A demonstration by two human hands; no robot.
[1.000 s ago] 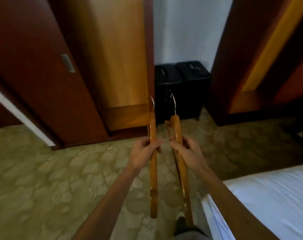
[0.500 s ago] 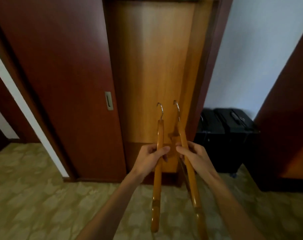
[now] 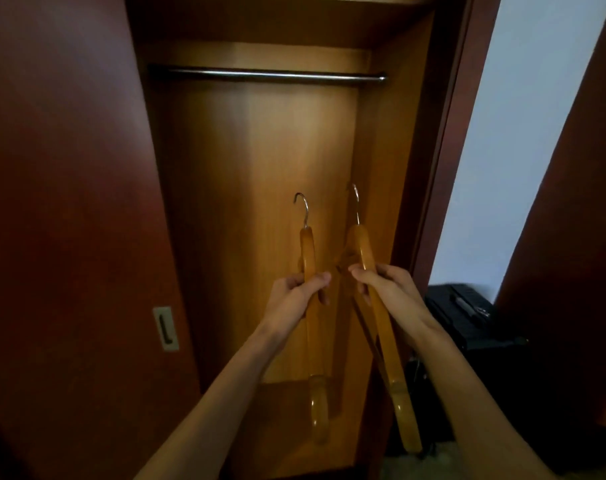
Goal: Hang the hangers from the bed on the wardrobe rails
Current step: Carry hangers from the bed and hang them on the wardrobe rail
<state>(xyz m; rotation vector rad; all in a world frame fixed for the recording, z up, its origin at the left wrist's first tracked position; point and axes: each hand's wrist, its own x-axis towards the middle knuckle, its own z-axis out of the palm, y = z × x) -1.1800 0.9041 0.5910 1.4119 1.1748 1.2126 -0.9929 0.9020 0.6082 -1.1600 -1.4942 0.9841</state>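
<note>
The view has been raised since the earlier frame, so the rail [image 3: 266,76] is now being shown near the top of the open wardrobe [image 3: 260,202]. One wooden hanger [image 3: 312,341] is being gripped by the left hand [image 3: 294,299], fingers wrapped tight around it. Another hanger [image 3: 381,323] is being clamped by the right hand [image 3: 388,292]. Both hooks are being held upright, well below the rail. A black suitcase [image 3: 467,320] is being seen at the right.

amber hangers [image 3: 310,341], silver rail [image 3: 266,76], reddish-brown door [image 3: 69,202]
</note>
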